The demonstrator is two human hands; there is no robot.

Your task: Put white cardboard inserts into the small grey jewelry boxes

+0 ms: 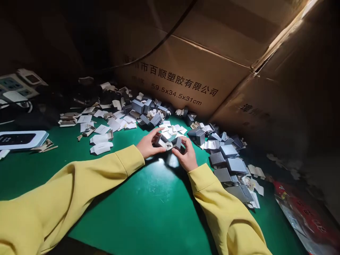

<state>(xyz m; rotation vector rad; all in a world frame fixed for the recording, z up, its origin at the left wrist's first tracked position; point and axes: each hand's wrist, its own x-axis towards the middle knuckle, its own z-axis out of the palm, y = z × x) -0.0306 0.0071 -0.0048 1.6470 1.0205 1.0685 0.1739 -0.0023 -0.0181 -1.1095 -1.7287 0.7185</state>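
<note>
Between my two hands is a small dark grey box, its halves spread apart and a pale inside showing. My left hand is closed on its left half, thumb in front and fingers behind. The right half is pinched in my right hand. Small silvery bits, too small to name, show in the middle of the box. Just behind it lie several small white cards on the green table.
Grey boxes are heaped on the right, others at the back. White paper pieces are strewn leftward near a white device. Large cardboard cartons wall the back. A red plastic bag lies at right.
</note>
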